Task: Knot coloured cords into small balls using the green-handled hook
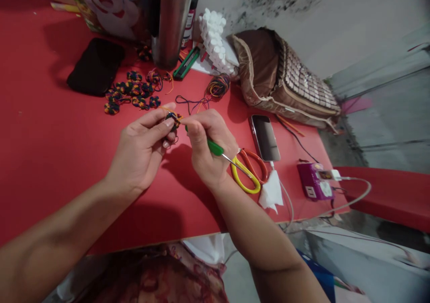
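Between the thumb and fingers of my left hand [143,144] is a small crocheted flower [174,121] in dark blue and orange yarn. My right hand [213,148] grips a crochet hook [215,147] by its green handle; its metal shank sticks out behind, toward the wrist. The front tip of the hook meets the flower, though my fingers partly hide it. Loose yarn runs from the work to a small multicoloured yarn ball [218,85] just beyond my hands. Several finished crocheted flowers [131,90] lie in a cluster beyond my left hand.
Yellow-and-orange-handled scissors [247,177] lie by my right wrist, near a charging phone [264,137] and crumpled tissue [271,192]. A black pouch [96,66], metal flask [169,25], green box cutter [187,63] and brown cushion [285,70] stand or lie farther back. A purple power box [314,181] sits right.
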{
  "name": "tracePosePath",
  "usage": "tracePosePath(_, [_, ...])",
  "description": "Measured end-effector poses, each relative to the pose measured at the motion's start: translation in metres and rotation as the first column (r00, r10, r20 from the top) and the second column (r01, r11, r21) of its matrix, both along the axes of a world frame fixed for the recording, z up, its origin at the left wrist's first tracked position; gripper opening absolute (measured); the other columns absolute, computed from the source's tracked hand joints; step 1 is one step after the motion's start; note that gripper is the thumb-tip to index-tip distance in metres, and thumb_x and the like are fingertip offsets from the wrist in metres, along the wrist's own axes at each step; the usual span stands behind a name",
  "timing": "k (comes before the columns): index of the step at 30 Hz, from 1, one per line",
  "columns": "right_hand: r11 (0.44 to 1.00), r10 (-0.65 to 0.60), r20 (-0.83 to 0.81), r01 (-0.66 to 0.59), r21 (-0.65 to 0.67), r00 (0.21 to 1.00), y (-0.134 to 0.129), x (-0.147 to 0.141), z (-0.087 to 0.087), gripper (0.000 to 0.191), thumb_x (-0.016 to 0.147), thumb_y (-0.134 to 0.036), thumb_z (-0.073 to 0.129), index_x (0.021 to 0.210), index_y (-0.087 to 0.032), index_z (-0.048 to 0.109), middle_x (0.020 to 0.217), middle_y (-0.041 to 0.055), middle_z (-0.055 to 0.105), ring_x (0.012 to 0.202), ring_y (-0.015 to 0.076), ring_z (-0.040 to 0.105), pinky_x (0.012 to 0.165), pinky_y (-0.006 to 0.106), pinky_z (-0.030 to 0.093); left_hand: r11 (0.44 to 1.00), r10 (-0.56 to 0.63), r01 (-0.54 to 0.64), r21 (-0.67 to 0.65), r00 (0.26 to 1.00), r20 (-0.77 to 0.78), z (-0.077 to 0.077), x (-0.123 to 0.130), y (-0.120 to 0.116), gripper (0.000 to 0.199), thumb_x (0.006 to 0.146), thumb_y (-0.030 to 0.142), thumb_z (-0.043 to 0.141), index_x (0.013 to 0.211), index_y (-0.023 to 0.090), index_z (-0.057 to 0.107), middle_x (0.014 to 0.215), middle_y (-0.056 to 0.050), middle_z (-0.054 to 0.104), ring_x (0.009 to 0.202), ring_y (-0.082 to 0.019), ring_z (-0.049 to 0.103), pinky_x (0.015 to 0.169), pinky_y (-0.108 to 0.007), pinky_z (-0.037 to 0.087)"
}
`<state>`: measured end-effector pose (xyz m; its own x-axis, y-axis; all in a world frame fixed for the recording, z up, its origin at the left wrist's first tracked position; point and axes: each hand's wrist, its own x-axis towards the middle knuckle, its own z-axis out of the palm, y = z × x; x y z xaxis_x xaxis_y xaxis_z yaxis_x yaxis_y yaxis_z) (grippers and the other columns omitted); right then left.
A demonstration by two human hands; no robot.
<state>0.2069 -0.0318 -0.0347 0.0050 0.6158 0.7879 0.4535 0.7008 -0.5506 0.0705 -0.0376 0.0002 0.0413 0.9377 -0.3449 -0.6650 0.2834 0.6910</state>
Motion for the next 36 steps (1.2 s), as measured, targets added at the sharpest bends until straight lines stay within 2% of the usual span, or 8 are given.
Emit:
tracePosePath(5, [0.988, 0.150, -0.036, -0.148, 0.054, 0.988, 0.006, 0.002, 0.004, 0.009, 0.109, -0.021, 0.073, 0.102, -0.023, 0.078, 0.086, -0.0034, 0.083, 0.079, 0.0123, 0.076, 0.077, 0.029, 0.062, 0.998, 0.015, -0.016, 0.053, 1.000, 0.022, -0.007, -0.006, 0.006, 0.032, 0.082, -0.006, 0.081, 0.098, 0.020, 0.089, 0.076, 0.002, 0.067, 0.062, -0.007, 0.060, 0.060, -0.016, 0.055])
tracePosePath(10, [0.989, 0.139, 0.030, -0.140, 0.050, 0.990, 0.006, 0.005, 0.005, 0.009, 0.109, -0.030, 0.074, 0.105, -0.024, 0.080, 0.088, -0.0006, 0.083, 0.079, 0.0146, 0.075, 0.075, 0.032, 0.062, 0.994, 0.004, -0.006, 0.107, 1.000, 0.017, -0.013, -0.010, 0.010, 0.035, 0.075, 0.000, 0.089, 0.098, 0.026, 0.090, 0.078, 0.002, 0.066, 0.064, -0.010, 0.058, 0.060, -0.021, 0.054])
tracePosePath(15, [0.977, 0.204, 0.093, -0.209, 0.045, 0.974, 0.003, 0.010, 0.009, 0.013, 0.107, -0.018, 0.073, 0.117, -0.021, 0.080, 0.095, 0.0023, 0.086, 0.084, 0.0141, 0.078, 0.078, 0.029, 0.063, 0.987, -0.005, 0.009, 0.159, 1.000, -0.020, -0.016, -0.015, 0.014, 0.037, 0.074, 0.004, 0.093, 0.102, 0.028, 0.090, 0.081, 0.000, 0.065, 0.067, -0.013, 0.059, 0.064, -0.027, 0.054])
tracePosePath(19, [0.987, 0.156, 0.204, -0.159, 0.000, 0.966, 0.005, 0.013, 0.007, 0.018, 0.108, -0.019, 0.071, 0.124, -0.021, 0.079, 0.107, 0.0050, 0.089, 0.092, 0.0148, 0.081, 0.085, 0.028, 0.066, 0.989, 0.037, -0.036, 0.143, 0.999, -0.002, -0.016, -0.014, 0.015, 0.037, 0.073, 0.000, 0.085, 0.100, 0.026, 0.090, 0.080, 0.000, 0.066, 0.065, -0.012, 0.055, 0.058, -0.022, 0.051])
tracePosePath(23, [0.981, 0.067, 0.294, -0.116, 0.154, 0.954, 0.010, 0.014, -0.001, 0.023, 0.108, -0.026, 0.073, 0.130, -0.017, 0.077, 0.107, 0.0083, 0.087, 0.094, 0.0155, 0.081, 0.085, 0.026, 0.067, 0.984, -0.008, 0.007, 0.177, 1.000, 0.006, -0.013, -0.012, 0.012, 0.037, 0.074, 0.003, 0.085, 0.103, 0.026, 0.089, 0.081, 0.001, 0.067, 0.068, -0.012, 0.059, 0.062, -0.023, 0.054])
tracePosePath(25, [0.978, 0.051, 0.284, -0.105, 0.178, 0.958, 0.009, 0.014, -0.001, 0.023, 0.109, -0.027, 0.072, 0.129, -0.018, 0.077, 0.108, 0.0089, 0.086, 0.095, 0.0159, 0.081, 0.083, 0.027, 0.068, 0.974, -0.005, 0.008, 0.225, 1.000, -0.013, -0.011, -0.013, 0.011, 0.039, 0.073, 0.003, 0.086, 0.103, 0.027, 0.090, 0.082, 0.001, 0.068, 0.071, -0.012, 0.060, 0.063, -0.024, 0.054])
tracePosePath(30, [0.991, 0.125, 0.155, -0.129, 0.021, 0.980, 0.003, 0.012, 0.008, 0.019, 0.110, -0.026, 0.071, 0.126, -0.024, 0.081, 0.108, 0.0053, 0.088, 0.091, 0.0162, 0.082, 0.083, 0.032, 0.069, 0.953, 0.025, -0.004, 0.304, 0.998, -0.063, -0.008, -0.014, 0.011, 0.037, 0.075, 0.003, 0.086, 0.101, 0.028, 0.092, 0.079, 0.001, 0.068, 0.071, -0.012, 0.055, 0.064, -0.024, 0.051])
tracePosePath(36, [0.983, 0.182, 0.070, -0.182, 0.000, 0.981, 0.005, 0.013, 0.009, 0.020, 0.108, -0.026, 0.074, 0.126, -0.025, 0.084, 0.101, 0.0037, 0.087, 0.082, 0.0151, 0.080, 0.076, 0.031, 0.069, 0.961, 0.013, 0.015, 0.276, 0.995, -0.100, -0.008, -0.015, 0.012, 0.034, 0.073, 0.005, 0.090, 0.101, 0.025, 0.091, 0.083, -0.001, 0.067, 0.075, -0.014, 0.059, 0.066, -0.026, 0.052])
